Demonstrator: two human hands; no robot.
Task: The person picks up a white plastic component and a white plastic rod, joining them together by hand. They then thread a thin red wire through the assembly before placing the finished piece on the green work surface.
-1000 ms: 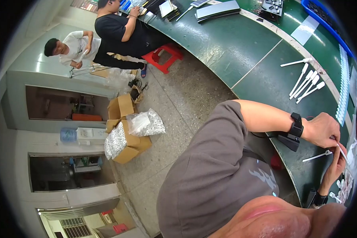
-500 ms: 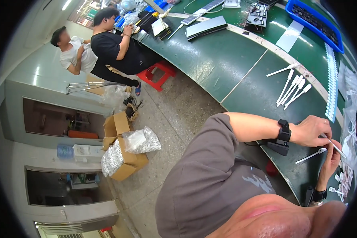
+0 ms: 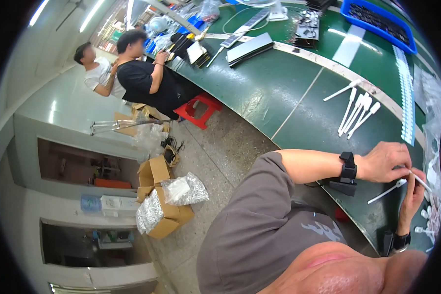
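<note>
My left hand [image 3: 384,161] reaches over the green bench, fingers pinched together at one end of a slim white stick [image 3: 420,180]. Close below it, my right hand [image 3: 413,195] is closed on the same stick, partly hidden at the fingertips. Beside the hands lies another white stick with a wider head [image 3: 387,191]. Several similar white sticks [image 3: 357,113] lie fanned out farther up the bench. More small white pieces with thin leads [image 3: 425,229] are next to my right wrist.
A blue tray of dark parts [image 3: 377,22] and a pale toothed strip [image 3: 406,95] lie at the far right. Clear plastic bags [image 3: 430,122] line the right side. A red stool [image 3: 201,110], cartons [image 3: 169,215] and two people [image 3: 144,73] are to the left.
The view has shifted slightly, so the room sits lower and farther right. Both hands stay together on the stick, which now points a little differently. The people at left have turned somewhat.
</note>
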